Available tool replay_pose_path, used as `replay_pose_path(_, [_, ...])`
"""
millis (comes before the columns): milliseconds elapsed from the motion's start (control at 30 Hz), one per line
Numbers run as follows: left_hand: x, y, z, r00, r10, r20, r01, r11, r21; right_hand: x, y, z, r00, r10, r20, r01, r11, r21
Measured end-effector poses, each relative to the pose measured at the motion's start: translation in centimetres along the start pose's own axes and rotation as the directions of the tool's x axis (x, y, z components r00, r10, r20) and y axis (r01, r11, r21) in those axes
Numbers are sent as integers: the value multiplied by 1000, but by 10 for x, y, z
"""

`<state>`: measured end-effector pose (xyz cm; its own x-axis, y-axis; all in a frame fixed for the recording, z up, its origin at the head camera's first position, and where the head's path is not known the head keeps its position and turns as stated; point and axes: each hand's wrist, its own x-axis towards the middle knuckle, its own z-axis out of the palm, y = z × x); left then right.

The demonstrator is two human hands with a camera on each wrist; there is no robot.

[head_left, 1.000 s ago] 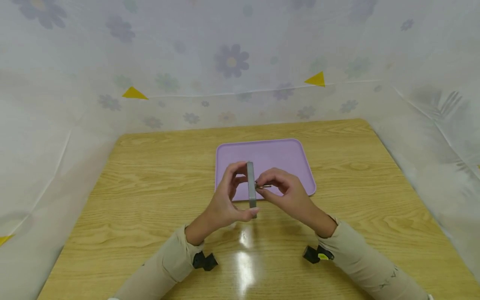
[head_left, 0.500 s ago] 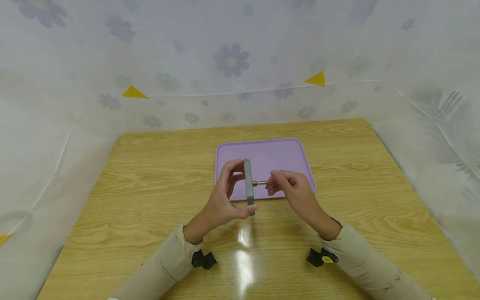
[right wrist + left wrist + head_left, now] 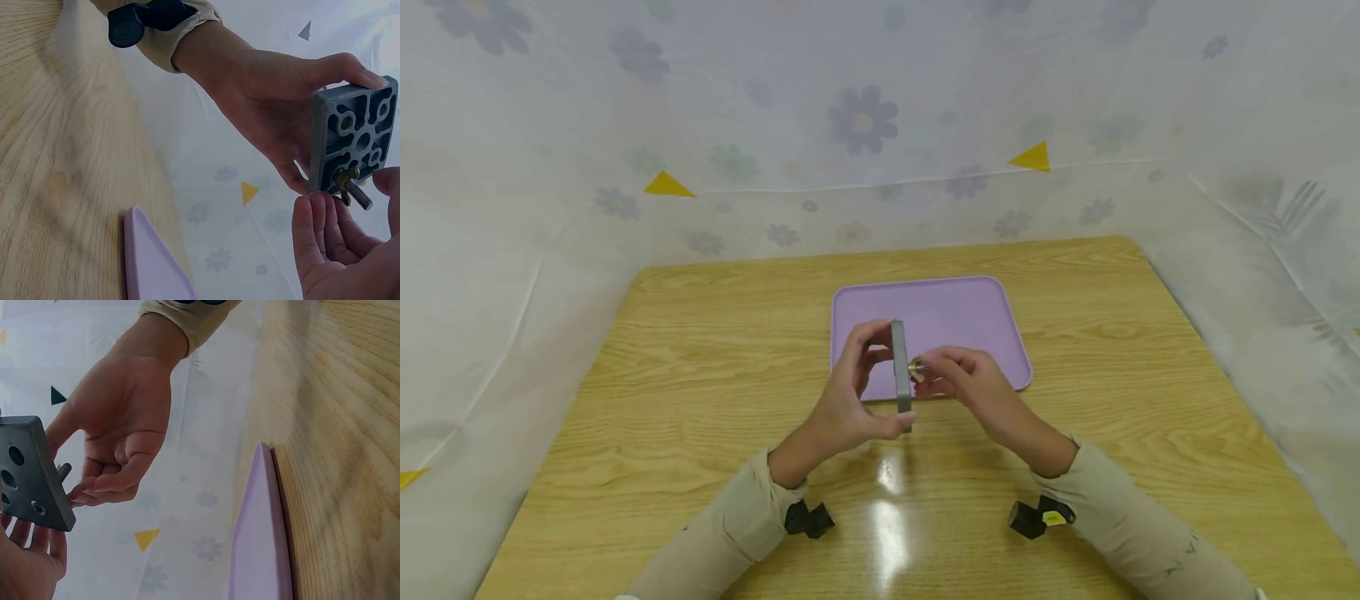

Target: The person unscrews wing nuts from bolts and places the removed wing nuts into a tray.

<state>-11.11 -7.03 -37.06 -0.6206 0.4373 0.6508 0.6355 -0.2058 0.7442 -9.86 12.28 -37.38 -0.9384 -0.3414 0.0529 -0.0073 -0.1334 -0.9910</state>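
Observation:
My left hand (image 3: 844, 407) holds a grey square plate (image 3: 901, 367) on edge, thumb on the near edge and fingers at the far one. The right wrist view shows the ribbed face of the plate (image 3: 356, 134) with several round holes. From that face sticks a threaded bolt (image 3: 359, 194), carrying a brass wing nut (image 3: 345, 180) close against the plate. My right hand (image 3: 973, 387) is beside it; its fingertips (image 3: 319, 203) lie at the wing nut's lower wing, while the thumb (image 3: 386, 181) stands apart from the bolt. The plate's other face (image 3: 31, 472) shows round holes.
A light purple tray (image 3: 955, 312) lies on the wooden table (image 3: 715, 358) behind the hands. A flower-patterned white sheet (image 3: 865, 208) closes off the back and sides. Black wrist cameras (image 3: 808, 521) hang under both cuffs.
The right hand drew away from the plate, baring the bolt and wing nut, then came back in to the wing nut. The left hand and plate have shifted only slightly.

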Motion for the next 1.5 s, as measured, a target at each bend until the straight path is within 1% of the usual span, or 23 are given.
replay_pose_path(233, [0,1,0,1000,-5,8,5,1000,5,-1,-1,3,995,-89,-38,86,993,-75])
replay_pose_path(400, [0,1,0,1000,0,2,0,1000,5,0,-1,3,985,-171,-3,170,983,-72])
replay_pose_path(500, [0,1,0,1000,4,-2,-4,1000,4,1,0,2,968,-248,43,250,966,-61])
replay_pose_path(633, [0,1,0,1000,6,-5,-6,1000,1,2,1,2,937,-336,92,343,937,-68])
replay_pose_path(733, [0,1,0,1000,5,-7,-5,1000,0,2,1,1,921,-376,103,384,920,-77])
replay_pose_path(833, [0,1,-1,1000,2,-14,-2,1000,-4,1,-1,-2,913,-398,88,405,910,-89])
replay_pose_path(900, [1,1,-1,1000,2,-20,-2,1000,-6,-1,-2,-5,915,-400,58,404,909,-104])
replay_pose_path(967, [1,1,-1,1000,2,-26,-2,1000,-8,-3,-2,-8,923,-385,19,384,914,-133])
replay_pose_path(1067, [2,1,-2,1000,7,-30,-7,1000,-7,-6,-3,-12,938,-344,-42,331,926,-184])
replay_pose_path(1133, [2,1,-2,999,11,-33,-11,1000,-7,-7,-3,-13,952,-302,-56,284,935,-212])
replay_pose_path(1200, [2,1,-2,999,14,-35,-15,1000,-7,-7,-2,-13,966,-253,-49,237,948,-213])
replay_pose_path(1300, [2,1,-2,999,12,-31,-12,1000,-6,-7,-1,-11,986,-168,-10,163,971,-174])
replay_pose_path(1400, [2,1,-2,1000,3,-16,-3,1000,3,-6,0,-8,993,-118,19,120,985,-128])
replay_pose_path(1500, [2,1,-2,1000,-4,-1,4,1000,11,-6,0,-6,993,-112,32,115,987,-116])
